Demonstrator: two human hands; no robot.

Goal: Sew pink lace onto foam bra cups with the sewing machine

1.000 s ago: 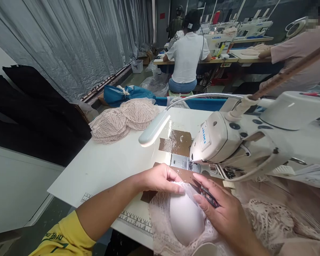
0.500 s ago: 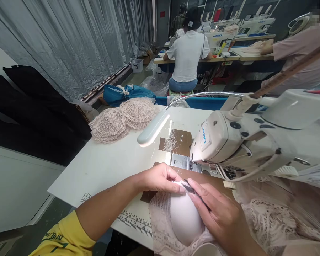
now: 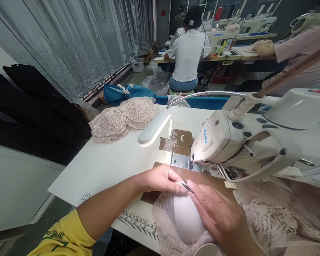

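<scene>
A white moulded bra cup [image 3: 188, 218] edged with pale pink lace [image 3: 164, 220] lies over the table's near edge. My left hand [image 3: 162, 179] is closed, pinching the cup's upper edge between thumb and fingers. Just to its right, my right hand [image 3: 220, 213] holds small dark thread snips [image 3: 186, 185], their tip at the pinched edge. Most of the snips is hidden under my right fingers. Part of a second cup [image 3: 208, 249] shows at the bottom of the view.
A sewing machine [image 3: 229, 138] stands just beyond my right hand, its needle plate [image 3: 180, 161] ahead of my hands. A lit lamp [image 3: 153, 128] hangs over the white table [image 3: 109, 167]. Stacked lace cups [image 3: 109, 124] sit at the back left. More lace [image 3: 274, 220] lies right. Co-workers sit beyond.
The cup and lace have shifted slightly right. My right fingers have closed further over the snips, so less of them shows. My left hand keeps its pinch.
</scene>
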